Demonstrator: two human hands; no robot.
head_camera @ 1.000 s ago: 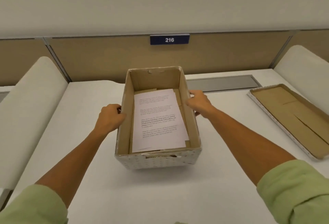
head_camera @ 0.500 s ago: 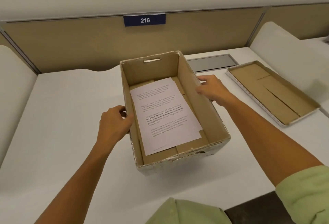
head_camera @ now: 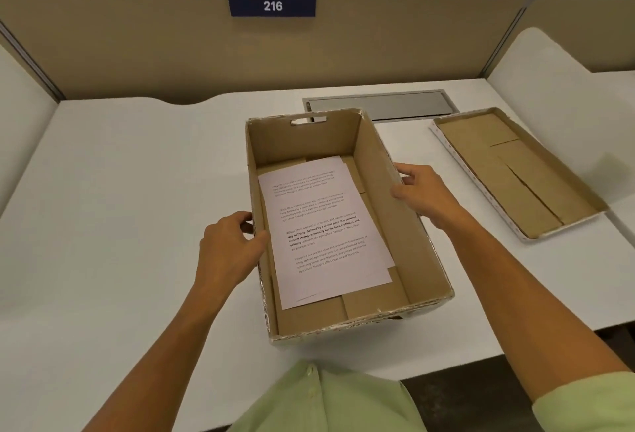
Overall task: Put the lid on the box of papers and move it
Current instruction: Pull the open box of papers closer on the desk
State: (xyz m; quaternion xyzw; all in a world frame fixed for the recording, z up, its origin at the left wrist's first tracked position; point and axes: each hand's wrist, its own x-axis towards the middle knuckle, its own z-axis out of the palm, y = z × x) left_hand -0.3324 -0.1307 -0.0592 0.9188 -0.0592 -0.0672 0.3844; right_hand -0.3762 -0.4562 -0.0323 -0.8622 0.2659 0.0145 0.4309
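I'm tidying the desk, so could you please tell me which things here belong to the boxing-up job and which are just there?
Job: box, papers, lid.
Just there: sign 216, metal hatch.

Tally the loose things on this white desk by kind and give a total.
Open brown cardboard box with patterned white outside: 1
Shallow cardboard lid lying upside down: 1
Stack of printed white paper sheets inside the box: 1 (sheet count cannot be told)
Total: 3
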